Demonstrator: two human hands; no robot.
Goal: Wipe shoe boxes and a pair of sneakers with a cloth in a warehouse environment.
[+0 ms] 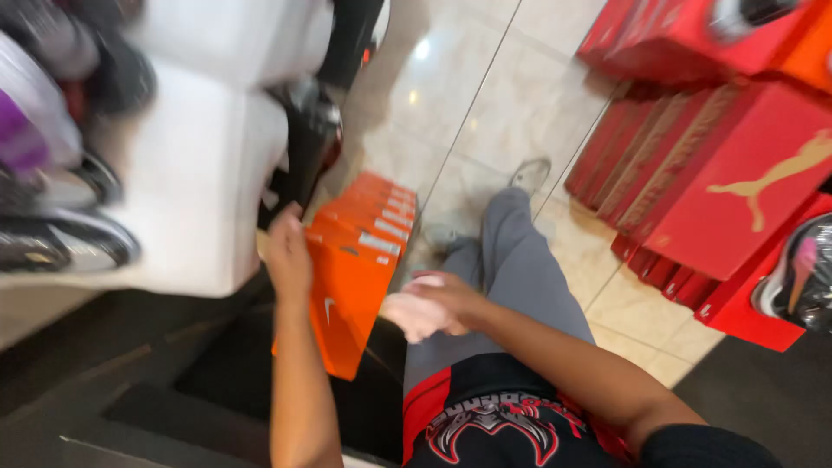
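Observation:
My left hand (288,251) grips the upper edge of an orange shoebox (347,299), the nearest in a row of orange shoeboxes (374,208) standing on the floor beside a white display shelf (204,165). My right hand (431,308) hovers just right of that box, blurred, fingers loosely curled with nothing visibly in them. My grey trouser leg (520,260) and shoe (530,173) stretch out over the tiled floor.
Stacks of red shoeboxes (719,165) line the right side. Shoes (61,234) sit on the white shelf at left, and one shoe (802,277) rests on the red boxes. A black shoe (314,130) hangs by the shelf. Beige tiles (485,95) lie between.

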